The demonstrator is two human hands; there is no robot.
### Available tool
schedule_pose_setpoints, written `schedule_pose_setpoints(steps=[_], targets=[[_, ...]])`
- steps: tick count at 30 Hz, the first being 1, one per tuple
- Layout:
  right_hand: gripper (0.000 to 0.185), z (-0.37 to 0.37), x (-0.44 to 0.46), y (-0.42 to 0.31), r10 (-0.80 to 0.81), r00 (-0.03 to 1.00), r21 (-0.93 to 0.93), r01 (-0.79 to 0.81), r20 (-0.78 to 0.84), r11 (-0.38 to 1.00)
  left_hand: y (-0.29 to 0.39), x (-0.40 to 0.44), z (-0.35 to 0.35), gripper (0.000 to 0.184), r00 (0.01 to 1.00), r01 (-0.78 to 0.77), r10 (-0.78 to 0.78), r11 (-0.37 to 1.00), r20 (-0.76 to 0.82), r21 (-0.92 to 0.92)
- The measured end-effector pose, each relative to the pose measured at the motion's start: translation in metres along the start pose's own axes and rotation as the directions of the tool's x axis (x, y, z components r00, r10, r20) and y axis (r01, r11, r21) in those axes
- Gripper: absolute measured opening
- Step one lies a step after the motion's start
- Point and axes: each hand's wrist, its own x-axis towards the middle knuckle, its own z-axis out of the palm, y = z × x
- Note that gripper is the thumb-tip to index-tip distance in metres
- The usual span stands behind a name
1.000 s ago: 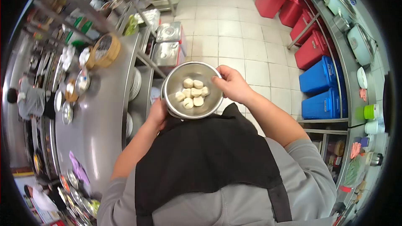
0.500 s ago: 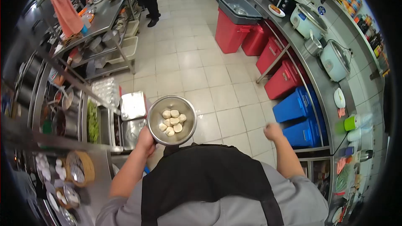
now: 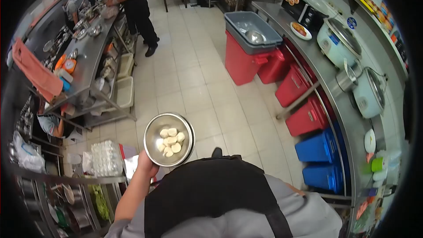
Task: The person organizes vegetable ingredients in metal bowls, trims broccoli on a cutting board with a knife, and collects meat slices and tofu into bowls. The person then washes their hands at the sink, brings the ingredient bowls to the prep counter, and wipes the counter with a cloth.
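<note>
- The white pieces [image 3: 172, 142] are already in the metal bowl [image 3: 176, 121], loosely heaped around its middle.
- The bowl is off-centre at eight o'clock in the view, held up over the tiled floor; it is not yet set down on any worktop.
- The left hand [image 3: 147, 165] holds the bowl from its seven o'clock side, the grip closed on it; part of the fingers is hidden.
- The right hand is out of view, so I cannot tell how its grip stands.
- A second metal edge shows at the bowl's three o'clock side, perhaps another bowl underneath; whether it contains anything is hidden.
- At one o'clock, a grey tub [image 3: 274, 39] sits on a red bin [image 3: 241, 64], with a metal dish [image 3: 254, 38] inside.
- At two o'clock, the worktop [image 3: 331, 86] carries a plate [image 3: 294, 33] of food and lidded cookers [image 3: 338, 42].
- At eight o'clock, near the edge, a container holds green leaves [image 3: 98, 200].
</note>
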Motion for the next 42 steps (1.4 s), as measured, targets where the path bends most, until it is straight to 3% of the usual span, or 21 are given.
schedule_pose_setpoints(steps=[2, 3, 5, 6, 7, 10, 12, 15, 19, 22, 26, 29, 32, 37, 38, 42], targets=[[0.023, -0.103, 0.041, 0.006, -0.175, 0.980, -0.340, 0.196, 0.092, 0.920, 0.021, 0.035, 0.015, 0.043, 0.996, -0.004, 0.002, 1.000, -0.092, -0.022], [0.023, -0.155, 0.050, -0.004, -0.182, 0.981, -0.457, 0.194, 0.072, 0.868, 0.033, 0.051, 0.020, 0.043, 0.998, -0.022, 0.020, 1.000, -0.064, -0.017], [0.029, -0.276, 0.009, -0.085, -0.004, 0.965, -0.378, -0.099, -0.261, 0.920, 0.055, 0.085, 0.036, 0.043, 0.998, -0.061, 0.060, 0.998, -0.012, -0.027], [0.032, -0.326, 0.027, -0.097, -0.006, 0.882, -0.177, -0.087, -0.471, 0.980, 0.065, 0.105, 0.038, 0.044, 0.994, -0.087, 0.086, 0.996, -0.062, -0.020], [0.036, -0.369, 0.020, -0.127, -0.097, 0.723, -0.149, -0.007, -0.684, 0.989, 0.074, 0.124, 0.046, 0.046, 0.992, -0.113, 0.111, 0.993, -0.060, -0.026], [0.034, -0.492, 0.018, -0.226, -0.254, 0.554, -0.158, 0.215, -0.793, 0.964, 0.105, 0.185, 0.055, 0.049, 0.985, -0.171, 0.170, 0.985, -0.034, -0.029], [0.028, -0.550, 0.001, -0.298, -0.257, 0.541, -0.008, 0.420, -0.800, 0.907, 0.126, 0.237, 0.057, 0.048, 0.984, -0.174, 0.171, 0.984, -0.054, -0.043], [0.024, -0.603, 0.028, -0.362, -0.372, 0.503, -0.039, 0.554, -0.780, 0.832, 0.161, 0.326, 0.054, 0.044, 0.986, -0.139, 0.134, 0.989, -0.094, -0.043], [0.023, -0.640, 0.060, -0.397, -0.443, 0.682, -0.239, 0.378, -0.582, 0.894, 0.213, 0.455, 0.056, 0.041, 0.988, -0.062, 0.059, 0.998, -0.140, -0.015], [0.021, -0.687, 0.055, -0.406, -0.430, 0.764, -0.200, 0.382, -0.481, 0.902, 0.256, 0.538, 0.083, 0.040, 0.996, 0.011, -0.009, 1.000, -0.094, 0.020], [0.017, -0.763, 0.035, -0.433, -0.263, 0.681, -0.019, 0.343, -0.684, 0.939, 0.310, 0.644, 0.130, 0.039, 0.993, 0.082, -0.076, 0.995, -0.093, 0.063], [0.015, -0.830, 0.049, -0.449, -0.229, 0.673, 0.107, 0.418, -0.703, 0.902, 0.340, 0.728, 0.171, 0.041, 0.995, 0.086, -0.083, 0.993, -0.048, 0.086], [0.015, -0.908, 0.078, -0.456, -0.367, 0.623, -0.008, 0.501, -0.690, 0.865, 0.355, 0.810, 0.199, 0.043, 0.998, 0.068, -0.068, 0.996, 0.015, 0.051], [0.017, -1.068, 0.115, -0.476, -0.421, 0.616, 0.000, 0.564, -0.666, 0.825, 0.399, 0.916, 0.267, 0.044, 0.997, 0.072, -0.070, 0.996, -0.036, 0.051], [0.016, -1.098, 0.117, -0.482, -0.427, 0.630, -0.012, 0.553, -0.649, 0.833, 0.409, 0.933, 0.280, 0.044, 0.998, 0.065, -0.067, 0.995, 0.015, 0.072], [0.017, -1.235, 0.135, -0.509, -0.431, 0.504, -0.112, 0.544, -0.749, 0.831, 0.453, 1.005, 0.321, 0.045, 0.999, -0.035, 0.035, 0.999, -0.001, 0.029]])
